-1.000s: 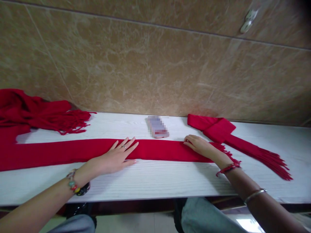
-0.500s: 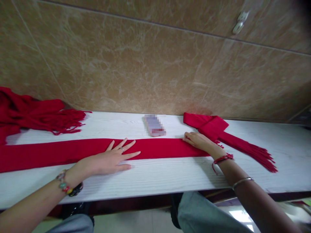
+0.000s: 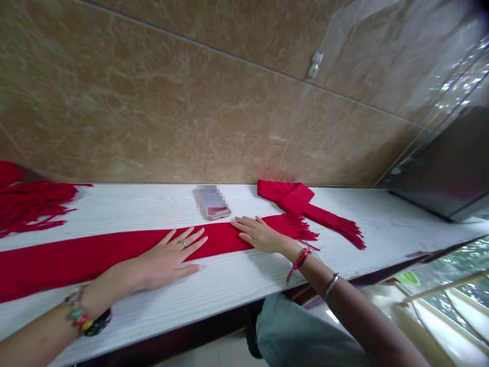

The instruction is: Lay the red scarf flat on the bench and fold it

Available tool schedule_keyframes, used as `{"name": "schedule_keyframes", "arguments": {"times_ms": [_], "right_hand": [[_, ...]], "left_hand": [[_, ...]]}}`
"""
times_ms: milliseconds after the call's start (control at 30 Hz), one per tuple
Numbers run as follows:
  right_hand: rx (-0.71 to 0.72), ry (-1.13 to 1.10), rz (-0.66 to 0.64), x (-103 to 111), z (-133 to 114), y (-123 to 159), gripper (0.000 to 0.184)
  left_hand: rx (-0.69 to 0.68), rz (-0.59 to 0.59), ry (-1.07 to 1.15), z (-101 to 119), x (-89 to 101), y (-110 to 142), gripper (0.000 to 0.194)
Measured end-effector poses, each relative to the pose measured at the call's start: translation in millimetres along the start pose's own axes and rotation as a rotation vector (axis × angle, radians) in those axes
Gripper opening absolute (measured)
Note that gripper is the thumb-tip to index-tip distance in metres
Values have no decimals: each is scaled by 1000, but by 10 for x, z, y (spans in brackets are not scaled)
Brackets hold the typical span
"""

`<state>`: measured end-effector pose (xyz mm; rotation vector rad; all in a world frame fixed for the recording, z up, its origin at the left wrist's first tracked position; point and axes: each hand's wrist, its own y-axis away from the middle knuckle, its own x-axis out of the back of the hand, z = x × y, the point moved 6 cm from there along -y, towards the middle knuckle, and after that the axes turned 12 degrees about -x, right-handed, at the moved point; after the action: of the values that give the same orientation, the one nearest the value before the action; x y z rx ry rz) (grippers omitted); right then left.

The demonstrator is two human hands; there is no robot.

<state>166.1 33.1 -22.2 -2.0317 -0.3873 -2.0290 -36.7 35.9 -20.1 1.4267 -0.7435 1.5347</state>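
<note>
A long red scarf lies folded lengthwise in a flat strip across the white table, its fringe spread at the right end. My left hand rests on it with fingers spread, the thumb off the near edge on the tabletop. Farther right, my right hand lies flat on the same scarf with its fingers stretched out, short of the fringe. Behind the strip, to the right, is a second red scarf, folded over itself with its fringe pointing right.
A phone lies behind the scarf strip. More red fringed cloth is heaped at the far left. A brown marbled wall runs along the back of the white table. A dark panel stands at the right end.
The view has swung to the right. My right hand has gone from a closed pinch at the scarf's edge to lying flat, uncovering the fringe. My left hand stays spread on the scarf.
</note>
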Motion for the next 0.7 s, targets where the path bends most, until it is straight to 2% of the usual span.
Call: {"name": "schedule_keyframes", "arguments": {"times_ms": [100,200,300,367,467,600,700], "right_hand": [[-133,55,23,-62,449,182,46],[-257,125,52,-106,923,385,42],[-326,181,92,-117,1192,519,39],[-321,237,120,-96,1214,556,37],[-306,340,109,-51,1124,570,36],[-398,395,60,14,1076,635,37],[-494,390,43,15,1174,749,38]], "left_hand": [[5,-28,25,-48,-15,39,61],[-3,1,27,-85,-15,37,60],[-6,28,30,-116,-35,15,59],[2,37,34,-139,-54,11,58],[9,53,34,-167,-75,26,58],[12,62,17,-170,-81,60,59],[22,40,15,-143,-75,75,59]]}}
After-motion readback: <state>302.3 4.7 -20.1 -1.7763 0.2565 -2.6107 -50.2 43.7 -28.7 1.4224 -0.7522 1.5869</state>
